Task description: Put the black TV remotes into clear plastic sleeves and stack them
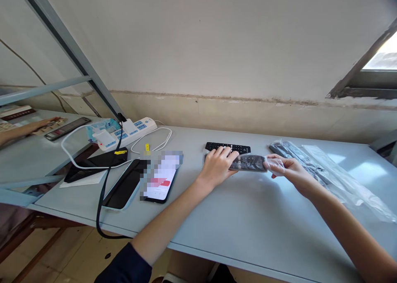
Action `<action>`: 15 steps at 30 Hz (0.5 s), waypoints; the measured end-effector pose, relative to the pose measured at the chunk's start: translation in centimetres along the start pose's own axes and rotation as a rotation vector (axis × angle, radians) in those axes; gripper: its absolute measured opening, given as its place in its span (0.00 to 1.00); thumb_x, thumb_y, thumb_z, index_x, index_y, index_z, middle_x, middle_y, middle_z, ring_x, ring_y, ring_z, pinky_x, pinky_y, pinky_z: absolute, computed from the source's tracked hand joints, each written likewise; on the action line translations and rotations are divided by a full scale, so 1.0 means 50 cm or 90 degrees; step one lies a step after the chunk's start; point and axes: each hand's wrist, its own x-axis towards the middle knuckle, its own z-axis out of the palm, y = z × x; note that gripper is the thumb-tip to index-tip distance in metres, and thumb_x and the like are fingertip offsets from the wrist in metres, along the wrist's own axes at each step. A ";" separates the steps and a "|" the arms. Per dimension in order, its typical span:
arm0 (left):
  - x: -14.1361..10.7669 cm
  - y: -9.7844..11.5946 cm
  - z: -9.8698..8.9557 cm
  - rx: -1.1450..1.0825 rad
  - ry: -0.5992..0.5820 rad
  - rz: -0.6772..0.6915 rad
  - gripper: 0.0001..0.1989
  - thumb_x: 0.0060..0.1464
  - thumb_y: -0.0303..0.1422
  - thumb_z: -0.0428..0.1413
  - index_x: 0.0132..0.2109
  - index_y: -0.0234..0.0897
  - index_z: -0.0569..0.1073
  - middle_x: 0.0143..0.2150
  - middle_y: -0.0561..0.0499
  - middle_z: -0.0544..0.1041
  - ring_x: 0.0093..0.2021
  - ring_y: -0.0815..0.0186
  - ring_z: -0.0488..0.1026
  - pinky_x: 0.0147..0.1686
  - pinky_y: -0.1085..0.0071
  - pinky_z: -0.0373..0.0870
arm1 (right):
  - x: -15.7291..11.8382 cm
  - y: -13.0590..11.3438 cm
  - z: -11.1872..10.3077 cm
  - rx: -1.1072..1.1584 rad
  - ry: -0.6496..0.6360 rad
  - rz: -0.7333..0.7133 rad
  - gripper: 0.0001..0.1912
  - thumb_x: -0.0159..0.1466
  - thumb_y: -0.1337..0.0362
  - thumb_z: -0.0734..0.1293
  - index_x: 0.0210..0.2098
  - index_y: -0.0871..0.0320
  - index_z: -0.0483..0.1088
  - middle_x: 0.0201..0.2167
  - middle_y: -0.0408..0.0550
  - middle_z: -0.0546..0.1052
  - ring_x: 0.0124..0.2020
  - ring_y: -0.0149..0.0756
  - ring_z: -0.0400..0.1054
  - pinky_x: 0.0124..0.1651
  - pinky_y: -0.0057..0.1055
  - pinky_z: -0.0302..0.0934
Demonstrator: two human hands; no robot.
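A black remote control (248, 162) in a clear plastic sleeve lies crosswise between my two hands, low over the table. My left hand (218, 163) grips its left end, fingers over the top. At the other end my right hand (287, 167) pinches the loose plastic of the sleeve (275, 165). Just behind my left fingers rests a bare black remote control (228, 147), its lower edge partly covered by them. To the right, more dark remotes in clear bags (297, 159) lie by my right wrist, with an empty-looking plastic sleeve (344, 173) beside them.
Left of my arm lie a lit phone (163, 177) and a dark phone (125, 186). A white power strip (127, 134) with cables stands behind them, and a black strap (102, 200) hangs over the table edge. Another person's hand (46, 124) rests at far left.
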 end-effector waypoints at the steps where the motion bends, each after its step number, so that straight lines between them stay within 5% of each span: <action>1: 0.001 -0.002 0.000 -0.001 0.004 -0.006 0.16 0.54 0.39 0.61 0.48 0.40 0.71 0.42 0.50 0.76 0.43 0.61 0.71 0.37 0.69 0.63 | 0.000 0.001 -0.004 0.003 0.014 -0.006 0.31 0.36 0.34 0.71 0.14 0.58 0.70 0.38 0.54 0.74 0.30 0.35 0.65 0.26 0.30 0.62; 7: 0.005 -0.021 -0.006 -0.017 0.028 -0.069 0.16 0.52 0.35 0.63 0.47 0.40 0.70 0.42 0.50 0.76 0.43 0.62 0.72 0.39 0.70 0.64 | 0.006 0.008 -0.031 0.067 0.166 -0.022 0.25 0.38 0.40 0.73 0.16 0.56 0.70 0.43 0.53 0.74 0.48 0.47 0.65 0.27 0.26 0.62; 10: 0.007 -0.023 -0.006 -0.040 0.034 -0.123 0.13 0.54 0.35 0.61 0.46 0.39 0.70 0.42 0.51 0.76 0.43 0.62 0.72 0.40 0.71 0.64 | 0.021 0.019 -0.046 0.163 0.264 0.005 0.21 0.42 0.42 0.71 0.25 0.52 0.71 0.37 0.49 0.74 0.40 0.42 0.67 0.22 0.27 0.58; 15: 0.008 -0.014 -0.004 -0.101 0.034 -0.205 0.12 0.64 0.41 0.49 0.41 0.38 0.72 0.38 0.50 0.75 0.41 0.64 0.72 0.38 0.71 0.64 | 0.056 0.064 -0.099 0.288 0.255 -0.025 0.18 0.51 0.43 0.64 0.26 0.50 0.61 0.22 0.48 0.67 0.23 0.38 0.64 0.20 0.34 0.57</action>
